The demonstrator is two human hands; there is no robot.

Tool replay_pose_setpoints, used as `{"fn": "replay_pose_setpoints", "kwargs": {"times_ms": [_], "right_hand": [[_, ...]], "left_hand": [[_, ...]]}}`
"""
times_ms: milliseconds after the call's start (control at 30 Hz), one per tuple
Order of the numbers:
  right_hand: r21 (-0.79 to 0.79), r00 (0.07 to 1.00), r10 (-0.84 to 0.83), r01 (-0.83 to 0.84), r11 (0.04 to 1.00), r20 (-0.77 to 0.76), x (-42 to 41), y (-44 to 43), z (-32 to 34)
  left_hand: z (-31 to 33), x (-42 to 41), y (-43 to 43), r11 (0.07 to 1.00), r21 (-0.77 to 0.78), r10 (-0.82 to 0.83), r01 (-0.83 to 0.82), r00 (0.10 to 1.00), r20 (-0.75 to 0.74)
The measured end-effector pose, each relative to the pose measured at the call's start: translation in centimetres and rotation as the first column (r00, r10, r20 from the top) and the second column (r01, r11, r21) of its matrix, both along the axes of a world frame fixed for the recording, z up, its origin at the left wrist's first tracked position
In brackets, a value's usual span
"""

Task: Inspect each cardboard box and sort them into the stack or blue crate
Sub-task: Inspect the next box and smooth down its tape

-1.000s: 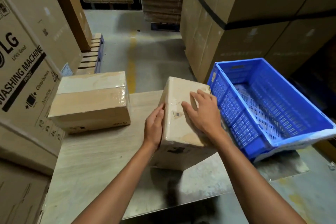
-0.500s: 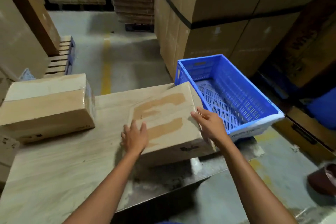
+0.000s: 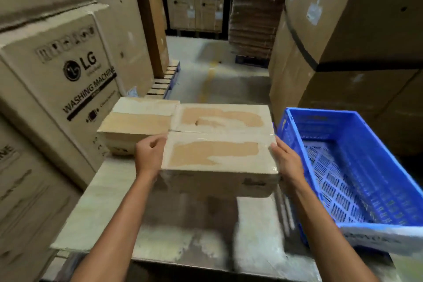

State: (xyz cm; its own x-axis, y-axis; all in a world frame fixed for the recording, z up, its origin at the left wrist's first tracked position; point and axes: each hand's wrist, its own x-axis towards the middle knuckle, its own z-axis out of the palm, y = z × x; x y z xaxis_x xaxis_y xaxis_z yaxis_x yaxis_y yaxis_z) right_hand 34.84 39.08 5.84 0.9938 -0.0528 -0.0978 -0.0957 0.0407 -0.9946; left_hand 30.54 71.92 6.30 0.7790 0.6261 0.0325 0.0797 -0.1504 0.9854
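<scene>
Two-handed, keep box [image 3: 217, 158] level over surface [image 3: 103, 201] beside crate [image 3: 320, 114], with left grip [image 3: 150, 155] curled on one end, right grip [image 3: 287, 162] pressed flat on other, while checking torn top before sorting.

Left side is tight for you: the LG carton [image 3: 57, 89] walls the table [image 3: 98, 208] edge, and the second box [image 3: 135, 126] sits just left-behind the held box [image 3: 219, 151], touching or nearly, blur hides which. Right: blue crate [image 3: 320, 114] is open-topped, its inside free room, with tall cartons [image 3: 343, 30] close behind. Near end of the table is bare; aisle floor [image 3: 219, 80] is open beyond.
</scene>
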Motion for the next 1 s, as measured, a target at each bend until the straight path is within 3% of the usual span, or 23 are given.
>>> {"fn": "replay_pose_setpoints", "kwargs": {"times_ms": [133,233,400,700,900,1000], "right_hand": [[0.191,0.981,0.193,-0.194,0.962,0.027,1.9,7.0,2.3],[0.227,0.966,0.250,-0.257,0.939,0.059,3.1,12.4,4.0],[0.215,0.961,0.271,-0.275,0.937,0.053,5.2,20.5,5.6],[0.188,0.981,0.191,-0.183,0.965,-0.026,11.5,31.5,2.0],[0.164,0.994,0.090,-0.081,0.983,-0.053,15.6,35.9,1.1],[0.133,0.996,0.066,-0.057,0.989,-0.061,17.0,37.4,0.6]], "left_hand": [[5.2,-1.2,5.1,0.971,-0.194,0.181,-0.138,0.958,0.222],[6.7,-1.4,9.8,0.970,-0.198,0.192,-0.141,0.944,0.268],[6.2,1.4,18.2,0.963,-0.214,0.222,-0.166,0.937,0.271],[1.2,11.1,29.6,0.981,-0.097,0.183,-0.170,0.972,0.147],[-0.3,16.3,33.0,0.994,-0.057,0.104,-0.096,0.983,0.152],[-1.3,18.2,34.5,0.991,-0.116,0.086,-0.072,0.989,0.124]]}}
